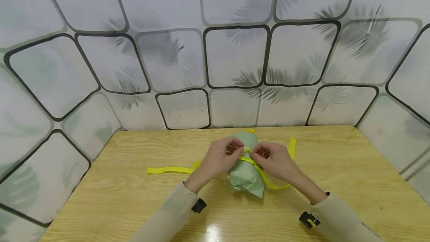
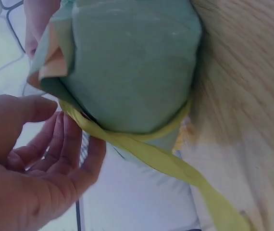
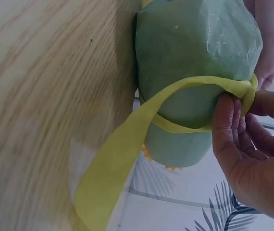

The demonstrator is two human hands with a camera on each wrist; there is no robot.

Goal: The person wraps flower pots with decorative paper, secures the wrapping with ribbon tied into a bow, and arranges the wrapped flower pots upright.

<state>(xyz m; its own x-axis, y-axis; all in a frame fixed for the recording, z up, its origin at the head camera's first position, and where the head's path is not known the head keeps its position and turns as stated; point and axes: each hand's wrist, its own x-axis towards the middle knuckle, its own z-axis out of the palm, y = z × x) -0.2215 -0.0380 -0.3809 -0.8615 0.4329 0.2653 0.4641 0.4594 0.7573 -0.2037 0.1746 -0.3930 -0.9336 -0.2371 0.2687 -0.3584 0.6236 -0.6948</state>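
A bundle (image 1: pixel 246 176) is wrapped in pale green paper and laid lengthwise on the wooden table (image 1: pixel 134 197), its near end crumpled and folded to a point. At its far end, a bit of orange (image 1: pixel 250 130) is left showing. A yellow ribbon (image 3: pixel 125 139) is passed around the bundle's middle and crossed on top; 1 tail is stretched out to the left, while the other is looped to the right. The ribbon is pinched by the right hand (image 1: pixel 277 160) and, as far as can be seen, by the left hand (image 1: pixel 220 156).
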